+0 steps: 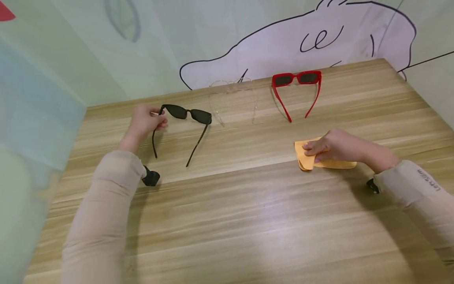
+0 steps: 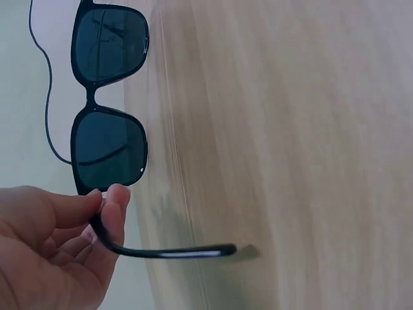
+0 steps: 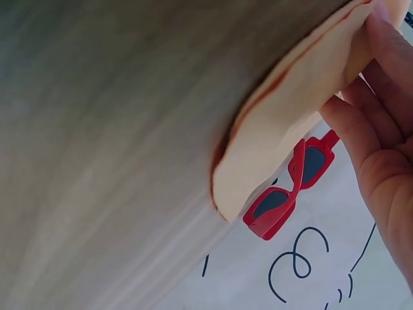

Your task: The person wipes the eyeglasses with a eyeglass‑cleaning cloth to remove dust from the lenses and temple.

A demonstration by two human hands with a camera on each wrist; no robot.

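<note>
the left hand (image 1: 143, 120) pinches black-framed sunglasses (image 1: 200, 116) between thumb and fingers at one outer corner, by the hinge. their glossy frame holds dark, rounded-rectangular lenses and extends to the right from the fingertips; both slim temples are unfolded towards the person, one passing below the hand. whether they are lifted off the counter (image 1: 227, 213) is hard to tell. the right hand (image 1: 340, 146) grips a matte orange cloth (image 1: 303, 157), folded in layers with a rounded edge, well apart from the black pair. long beige sleeves (image 1: 110, 185) cover both forearms, the right one bearing dark lettering. beyond the hands, near the back edge, stand clear eyeglasses (image 1: 243, 84) with thin wire rims, between the black pair and angular red-framed sunglasses (image 1: 296, 76), which sit behind the cloth. the counter has streaky wood grain; black line drawing marks the pale wall (image 1: 159, 51) behind.
</note>
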